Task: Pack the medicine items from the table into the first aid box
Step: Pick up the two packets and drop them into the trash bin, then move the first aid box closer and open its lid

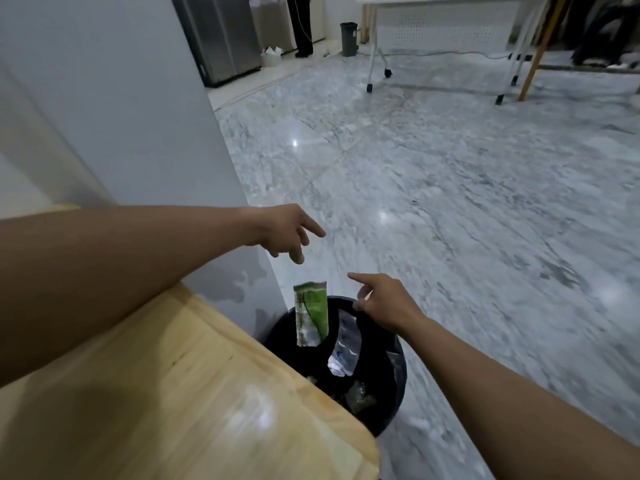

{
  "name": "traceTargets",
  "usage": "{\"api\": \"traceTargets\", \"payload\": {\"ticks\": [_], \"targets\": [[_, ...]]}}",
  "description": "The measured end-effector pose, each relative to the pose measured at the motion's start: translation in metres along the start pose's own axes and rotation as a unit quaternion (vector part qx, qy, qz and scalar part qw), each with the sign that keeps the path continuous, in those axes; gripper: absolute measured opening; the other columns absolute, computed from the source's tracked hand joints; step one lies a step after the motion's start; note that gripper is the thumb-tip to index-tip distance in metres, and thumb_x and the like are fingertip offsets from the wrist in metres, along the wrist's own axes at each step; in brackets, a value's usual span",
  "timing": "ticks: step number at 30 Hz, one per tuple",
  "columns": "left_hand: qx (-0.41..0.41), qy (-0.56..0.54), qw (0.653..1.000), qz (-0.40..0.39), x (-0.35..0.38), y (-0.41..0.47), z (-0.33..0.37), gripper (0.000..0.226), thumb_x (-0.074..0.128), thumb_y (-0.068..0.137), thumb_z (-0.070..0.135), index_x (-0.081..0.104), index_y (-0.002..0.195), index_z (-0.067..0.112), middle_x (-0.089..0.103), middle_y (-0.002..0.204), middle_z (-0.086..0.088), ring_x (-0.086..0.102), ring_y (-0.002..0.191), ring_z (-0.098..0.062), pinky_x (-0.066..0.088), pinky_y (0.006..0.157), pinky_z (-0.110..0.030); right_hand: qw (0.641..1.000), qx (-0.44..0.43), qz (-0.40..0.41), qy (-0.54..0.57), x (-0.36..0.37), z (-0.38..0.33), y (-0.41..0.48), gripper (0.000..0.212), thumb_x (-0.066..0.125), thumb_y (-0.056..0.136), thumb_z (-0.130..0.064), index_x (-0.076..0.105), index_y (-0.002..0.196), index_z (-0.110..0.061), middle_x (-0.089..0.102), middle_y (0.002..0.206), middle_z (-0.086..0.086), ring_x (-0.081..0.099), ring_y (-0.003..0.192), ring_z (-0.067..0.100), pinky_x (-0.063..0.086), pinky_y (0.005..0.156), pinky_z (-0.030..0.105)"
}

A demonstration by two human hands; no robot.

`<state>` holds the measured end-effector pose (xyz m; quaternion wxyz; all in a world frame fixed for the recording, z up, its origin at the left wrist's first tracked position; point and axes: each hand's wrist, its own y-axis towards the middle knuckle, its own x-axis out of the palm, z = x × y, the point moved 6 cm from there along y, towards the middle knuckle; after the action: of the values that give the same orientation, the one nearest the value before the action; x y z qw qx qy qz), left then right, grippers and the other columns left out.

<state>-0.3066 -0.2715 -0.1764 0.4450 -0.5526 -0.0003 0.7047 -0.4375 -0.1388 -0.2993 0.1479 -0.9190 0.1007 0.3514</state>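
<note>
Fingers of your left hand (284,233) and right hand (384,303) were spread, holding nothing, above the black bin (398,372). Beneath them a green sachet (311,313) and a silver wrapper (344,348) hung over its mouth.

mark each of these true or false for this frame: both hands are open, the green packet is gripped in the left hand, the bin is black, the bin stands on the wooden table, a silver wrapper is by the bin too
1. Both hands are open: true; the left hand and right hand have spread fingers.
2. The green packet is gripped by the left hand: false; it hangs free below it, above the bin.
3. The bin is black: true.
4. The bin stands on the wooden table: false; it stands on the floor beside it.
5. A silver wrapper is there too: true.
</note>
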Motion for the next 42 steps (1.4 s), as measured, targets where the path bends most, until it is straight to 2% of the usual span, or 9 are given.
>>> {"api": "traceTargets", "payload": {"ticks": [2,5,12,16,23,27,32,36,42], "targets": [[-0.007,0.001,1.000,0.004,-0.004,-0.004,-0.001,0.063,0.074,0.082,0.005,0.055,0.136,0.031,0.061,0.123,0.000,0.060,0.083,-0.009,0.052,0.068,-0.027,1.000,0.002,-0.001,-0.016,-0.005,-0.001,-0.002,0.055,0.067,0.088,-0.019,0.055,0.140,-0.028,0.066,0.100,-0.008,0.056,0.087,0.011,0.038,0.075,0.020],[-0.007,0.013,0.999,0.034,-0.014,-0.017,0.002,0.059,0.076,0.082,0.014,0.057,0.135,0.028,0.062,0.126,0.000,0.060,0.096,-0.015,0.050,0.078,-0.029,0.999,-0.009,0.011,-0.042,-0.024,-0.017,-0.007,0.050,0.063,0.090,-0.025,0.056,0.139,-0.023,0.068,0.107,-0.002,0.058,0.098,0.016,0.037,0.082,0.023],[0.000,0.035,0.986,0.165,-0.045,-0.083,0.019,0.058,0.077,0.082,0.026,0.055,0.136,0.024,0.057,0.134,-0.004,0.058,0.112,-0.021,0.046,0.084,-0.027,0.988,-0.086,0.036,-0.124,-0.077,-0.108,-0.033,0.052,0.056,0.096,-0.039,0.050,0.144,-0.020,0.056,0.137,0.005,0.056,0.121,0.021,0.044,0.100,0.034],[-0.013,0.046,0.976,0.212,-0.057,-0.141,0.019,0.054,0.074,0.084,0.031,0.056,0.134,0.022,0.056,0.135,-0.004,0.057,0.115,-0.021,0.043,0.086,-0.026,0.973,-0.130,0.051,-0.186,-0.100,-0.164,-0.061,0.059,0.052,0.097,-0.046,0.045,0.147,-0.016,0.047,0.148,0.006,0.047,0.134,0.022,0.040,0.109,0.037],[-0.082,0.046,0.947,0.308,-0.088,-0.289,0.001,0.056,0.074,0.083,0.037,0.057,0.133,0.020,0.055,0.134,-0.003,0.057,0.114,-0.021,0.045,0.090,-0.029,0.947,-0.224,0.070,-0.219,-0.122,-0.266,-0.136,0.066,0.049,0.096,-0.054,0.044,0.148,-0.014,0.043,0.153,0.004,0.038,0.141,0.021,0.034,0.111,0.037],[-0.130,0.066,0.920,0.364,-0.093,-0.382,-0.014,0.058,0.075,0.080,0.039,0.058,0.132,0.017,0.057,0.132,-0.004,0.054,0.119,-0.023,0.043,0.095,-0.030,0.933,-0.285,0.066,-0.211,-0.106,-0.325,-0.174,0.071,0.050,0.092,-0.060,0.045,0.147,-0.015,0.044,0.152,0.003,0.040,0.139,0.021,0.034,0.109,0.037],[-0.197,0.037,0.888,0.415,-0.084,-0.492,-0.045,0.063,0.077,0.079,0.038,0.056,0.134,0.016,0.058,0.133,-0.005,0.055,0.118,-0.023,0.044,0.091,-0.028,0.903,-0.370,0.050,-0.215,-0.068,-0.399,-0.220,0.074,0.051,0.089,-0.064,0.049,0.143,-0.013,0.049,0.149,0.006,0.045,0.136,0.024,0.036,0.110,0.037],[-0.253,0.013,0.854,0.455,-0.068,-0.568,-0.072,0.069,0.075,0.081,0.036,0.050,0.140,0.010,0.054,0.140,-0.008,0.051,0.126,-0.025,0.043,0.102,-0.033,0.882,-0.421,0.035,-0.211,-0.032,-0.449,-0.256,0.074,0.051,0.089,-0.064,0.050,0.143,-0.013,0.050,0.149,0.006,0.047,0.134,0.023,0.037,0.108,0.036],[-0.319,-0.015,0.814,0.485,-0.036,-0.656,-0.113,0.073,0.075,0.081,0.037,0.046,0.143,0.009,0.051,0.144,-0.008,0.050,0.129,-0.023,0.042,0.103,-0.032,0.856,-0.476,-0.007,-0.199,0.031,-0.507,-0.302,0.073,0.050,0.090,-0.063,0.049,0.143,-0.012,0.051,0.148,0.007,0.046,0.135,0.023,0.036,0.108,0.034]]}}
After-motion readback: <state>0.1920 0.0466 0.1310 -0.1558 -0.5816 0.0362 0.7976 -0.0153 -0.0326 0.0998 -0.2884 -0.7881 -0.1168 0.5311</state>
